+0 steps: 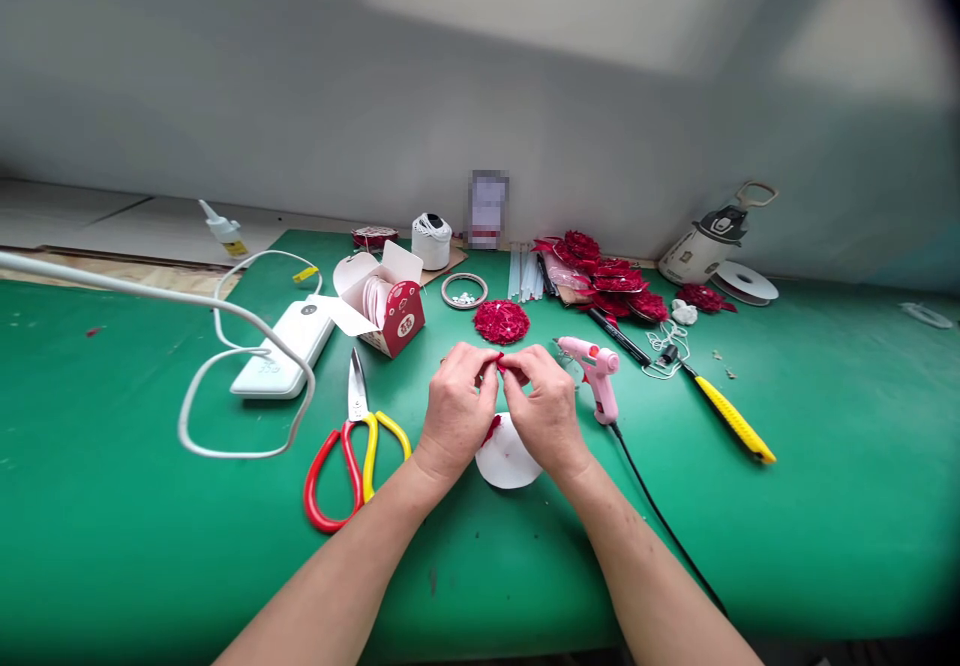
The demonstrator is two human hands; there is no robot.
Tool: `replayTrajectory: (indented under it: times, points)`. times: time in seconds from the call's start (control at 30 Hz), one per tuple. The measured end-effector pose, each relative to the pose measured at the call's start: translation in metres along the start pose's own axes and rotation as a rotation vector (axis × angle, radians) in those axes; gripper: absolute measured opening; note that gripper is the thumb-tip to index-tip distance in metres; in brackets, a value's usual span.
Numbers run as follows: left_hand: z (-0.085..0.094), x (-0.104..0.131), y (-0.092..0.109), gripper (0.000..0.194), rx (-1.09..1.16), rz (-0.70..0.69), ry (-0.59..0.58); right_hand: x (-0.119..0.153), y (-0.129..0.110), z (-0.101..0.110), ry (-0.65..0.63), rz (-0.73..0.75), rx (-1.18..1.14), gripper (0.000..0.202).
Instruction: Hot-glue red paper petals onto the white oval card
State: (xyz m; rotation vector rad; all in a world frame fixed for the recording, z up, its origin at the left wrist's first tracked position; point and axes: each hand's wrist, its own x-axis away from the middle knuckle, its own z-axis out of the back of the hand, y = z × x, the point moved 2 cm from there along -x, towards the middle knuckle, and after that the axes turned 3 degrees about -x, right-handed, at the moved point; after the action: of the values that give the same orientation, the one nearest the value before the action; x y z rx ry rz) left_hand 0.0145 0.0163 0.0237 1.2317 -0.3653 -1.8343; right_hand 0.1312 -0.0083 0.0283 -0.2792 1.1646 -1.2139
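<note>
My left hand (460, 404) and my right hand (546, 408) meet at the middle of the green mat, pinching a small piece of red fabric (501, 364) between their fingertips. Just below them lies a white round disc (510, 458) with a bit of red fabric at its upper left edge. Beyond my fingers rests a round red ruffled piece (502, 322). To the right of my right hand stands a pink glue gun (598, 371) with a black cord. Scissors (359, 446) with red and yellow handles lie left of my left hand.
On the left are a white power bank (286, 348), its looping cable and an open red-and-white box (397, 316). Red ruffled flowers (611, 281), glue sticks (526, 274) and a white bottle (697, 249) stand at the back. A yellow cutter (731, 416) lies at the right.
</note>
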Motion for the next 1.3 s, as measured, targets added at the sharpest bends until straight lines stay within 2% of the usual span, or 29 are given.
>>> replayTrajectory:
  times: [0.1,0.33,0.5,0.63,0.73,0.93,1.07,1.3]
  points:
    - [0.001,-0.002,-0.002,0.018,-0.035,-0.027,-0.098,-0.002,0.002,0.005,-0.066,0.021,0.058,0.019]
    - [0.003,-0.005,-0.007,0.021,-0.066,0.05,-0.429,-0.005,0.003,0.015,-0.23,0.011,0.122,0.018]
    - [0.006,-0.008,-0.008,0.022,-0.03,0.023,-0.521,-0.006,0.005,0.018,-0.328,0.021,0.125,0.019]
    - [0.011,-0.012,-0.011,0.02,0.047,0.08,-0.612,-0.006,0.007,0.021,-0.367,0.022,0.096,0.02]
    - [0.014,-0.015,-0.014,0.014,0.17,0.18,-0.654,-0.007,0.007,0.023,-0.384,0.029,0.062,0.021]
    - [0.02,-0.02,-0.018,0.023,0.491,0.429,-0.707,-0.011,0.008,0.031,-0.368,0.027,-0.036,0.012]
    - [0.023,-0.022,-0.017,0.022,0.6,0.481,-0.698,-0.013,0.012,0.034,-0.305,-0.069,-0.175,0.006]
    - [0.024,-0.02,-0.019,0.02,0.688,0.553,-0.652,-0.015,0.015,0.029,-0.309,-0.196,-0.309,0.016]
